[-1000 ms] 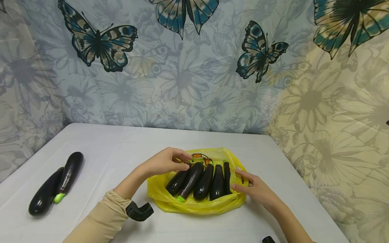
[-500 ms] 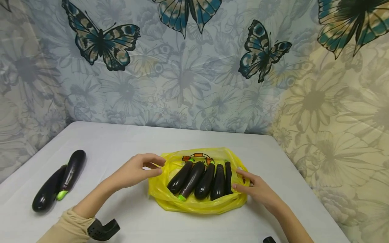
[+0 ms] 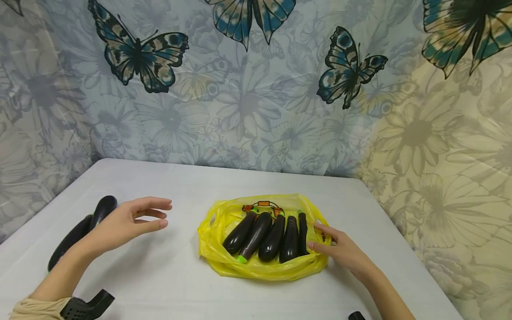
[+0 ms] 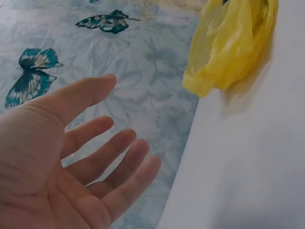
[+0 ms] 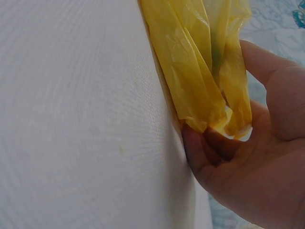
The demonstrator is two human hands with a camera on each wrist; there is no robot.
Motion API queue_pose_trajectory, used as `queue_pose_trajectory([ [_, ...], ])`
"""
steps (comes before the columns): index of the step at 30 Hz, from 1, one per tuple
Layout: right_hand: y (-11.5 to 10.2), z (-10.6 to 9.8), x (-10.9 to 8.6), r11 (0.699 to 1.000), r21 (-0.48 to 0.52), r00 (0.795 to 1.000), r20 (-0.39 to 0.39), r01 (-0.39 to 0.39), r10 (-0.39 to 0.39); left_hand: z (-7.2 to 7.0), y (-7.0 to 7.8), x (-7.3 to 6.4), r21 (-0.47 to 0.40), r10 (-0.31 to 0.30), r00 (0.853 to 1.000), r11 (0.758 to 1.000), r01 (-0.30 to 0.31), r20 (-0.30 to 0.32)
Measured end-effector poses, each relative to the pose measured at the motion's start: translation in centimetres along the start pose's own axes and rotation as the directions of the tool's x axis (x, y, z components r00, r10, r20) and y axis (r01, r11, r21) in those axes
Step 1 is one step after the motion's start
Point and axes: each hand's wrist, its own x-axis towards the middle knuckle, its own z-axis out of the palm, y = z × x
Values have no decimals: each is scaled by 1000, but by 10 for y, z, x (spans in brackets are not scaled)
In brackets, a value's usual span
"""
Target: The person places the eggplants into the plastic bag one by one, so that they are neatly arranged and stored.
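A yellow plastic bag (image 3: 222, 264) lies with its mouth spread on the table, holding several dark eggplants (image 3: 258, 233) side by side. At the bag's right edge my right hand (image 3: 344, 251) grips the plastic; in the right wrist view, the thumb is on one side and curled fingers (image 5: 202, 157) are on the other. My left hand (image 3: 120, 222) hangs over the left half of the table with relaxed, parted fingers and an empty palm, also plain in the left wrist view. Behind it lie two more eggplants, one (image 3: 74, 238) nearer and one (image 3: 105, 206) farther, both partly hidden.
The white table (image 3: 172, 289) extends around the bag, with its back edge close to a butterfly-printed cloth wall (image 3: 240, 106). A black wrist mount (image 3: 88, 304) sits at the left sleeve. Another black piece (image 3: 356, 315) shows near the right forearm.
My left hand has moved away from the eggplants in the bag, leftward to near the two loose ones. The right hand stays at the bag's edge. The head view has shifted slightly.
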Motion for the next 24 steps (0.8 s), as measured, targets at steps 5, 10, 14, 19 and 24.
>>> queue_pose_trajectory([
  [5,-3,0,1,1000,-16,1000,-5,8,-8,-17,-8,-12,11,23,997,1000,-22,-74],
  [10,-4,-1,1,1000,-11,1000,-5,1,-1,-31,-18,-19,-5,39,974,999,-42,-222],
  [14,-3,0,0,1000,-7,1000,-8,0,0,-42,-30,-23,17,64,924,998,-62,-378],
  [19,-2,1,0,1000,-1,1000,-9,2,-2,-56,-47,-28,51,24,889,999,-1,-458],
  [24,-2,0,-2,1000,9,1000,-7,3,-3,-69,-60,-35,62,-49,892,994,85,-450],
])
